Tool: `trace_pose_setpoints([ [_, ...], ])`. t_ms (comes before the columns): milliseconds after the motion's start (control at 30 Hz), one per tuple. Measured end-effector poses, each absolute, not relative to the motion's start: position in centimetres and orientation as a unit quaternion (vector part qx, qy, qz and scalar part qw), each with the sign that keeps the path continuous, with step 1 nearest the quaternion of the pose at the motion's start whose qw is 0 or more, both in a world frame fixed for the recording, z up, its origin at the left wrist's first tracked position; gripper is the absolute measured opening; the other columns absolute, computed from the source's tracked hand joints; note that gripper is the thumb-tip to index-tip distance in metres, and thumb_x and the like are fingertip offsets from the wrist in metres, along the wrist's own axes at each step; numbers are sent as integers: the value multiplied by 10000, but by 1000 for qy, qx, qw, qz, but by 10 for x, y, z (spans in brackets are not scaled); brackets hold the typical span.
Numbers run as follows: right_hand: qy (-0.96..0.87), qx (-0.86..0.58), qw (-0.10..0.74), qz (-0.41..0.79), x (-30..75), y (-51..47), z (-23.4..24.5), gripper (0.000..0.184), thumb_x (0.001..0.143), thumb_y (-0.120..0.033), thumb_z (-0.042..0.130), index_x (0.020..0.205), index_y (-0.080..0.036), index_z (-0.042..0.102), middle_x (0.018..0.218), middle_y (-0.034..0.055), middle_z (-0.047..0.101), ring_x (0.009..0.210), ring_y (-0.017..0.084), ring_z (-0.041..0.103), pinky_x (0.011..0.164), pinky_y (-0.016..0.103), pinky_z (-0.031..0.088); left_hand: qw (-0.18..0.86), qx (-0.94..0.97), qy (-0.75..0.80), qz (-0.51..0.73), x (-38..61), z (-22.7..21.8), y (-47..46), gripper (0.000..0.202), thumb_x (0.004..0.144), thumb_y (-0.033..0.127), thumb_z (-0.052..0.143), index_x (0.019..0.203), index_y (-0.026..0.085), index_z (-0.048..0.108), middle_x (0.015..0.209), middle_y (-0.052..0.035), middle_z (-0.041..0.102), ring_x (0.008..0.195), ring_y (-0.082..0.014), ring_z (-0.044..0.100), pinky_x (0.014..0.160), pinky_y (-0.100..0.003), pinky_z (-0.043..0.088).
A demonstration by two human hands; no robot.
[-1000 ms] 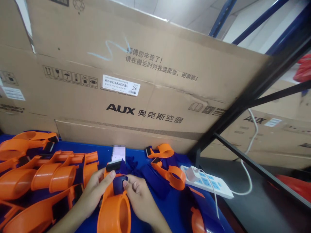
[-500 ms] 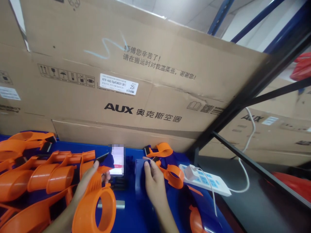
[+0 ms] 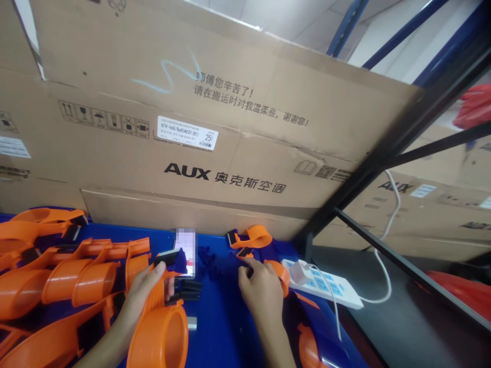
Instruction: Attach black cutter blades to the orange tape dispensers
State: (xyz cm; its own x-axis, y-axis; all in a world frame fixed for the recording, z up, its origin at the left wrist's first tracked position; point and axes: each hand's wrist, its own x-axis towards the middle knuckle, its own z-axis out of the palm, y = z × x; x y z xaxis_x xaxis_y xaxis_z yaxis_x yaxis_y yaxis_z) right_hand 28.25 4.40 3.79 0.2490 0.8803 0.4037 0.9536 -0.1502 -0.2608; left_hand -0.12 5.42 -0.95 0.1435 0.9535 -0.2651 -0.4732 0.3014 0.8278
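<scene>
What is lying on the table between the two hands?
In the head view: a phone, small blue plastic parts and black pieces on the blue table.

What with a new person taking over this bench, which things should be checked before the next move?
1. Left hand grips the orange dispenser: ok.
2. Right hand holds a part: cannot tell, its curled fingers hide what lies under them.
3. Dark blue parts close to the right hand: ok, they lie beside its fingertips.
4. Power strip apart from both hands: ok, it lies off to the right.
</scene>
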Motion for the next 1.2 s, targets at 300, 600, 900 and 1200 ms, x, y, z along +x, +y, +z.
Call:
trace_pose_setpoints([
  [300,-620,-758,181,-96,283,39,38,328,847,-135,612,1089,-230,812,975,125,784,1003,343,665,829,420,419,697,291,430,494,0,-5,52,536,628,635,916,675,129,747,622,-105,747,558,-238,705,521,-315,563],
  [600,-737,-661,138,-34,264,32,24,464,887,-299,741,1345,-286,670,1294,143,645,1214,380,568,970,468,436,616,346,448,548,16,13,31,493,774,628,818,695,148,739,610,-63,711,570,-187,645,562,-272,514],
  [900,-671,-724,148,-55,276,39,25,254,909,-200,702,1160,-237,716,1168,131,695,1086,353,614,909,438,451,605,362,440,557,16,17,28,426,828,572,795,728,164,725,636,-42,695,601,-189,633,614,-284,514],
  [1200,-660,-736,148,-28,281,39,25,195,868,-226,755,1055,-220,701,1030,107,754,999,323,674,818,384,457,616,370,410,562,16,18,28,368,880,521,771,771,178,696,666,-25,688,612,-166,623,609,-255,509],
])
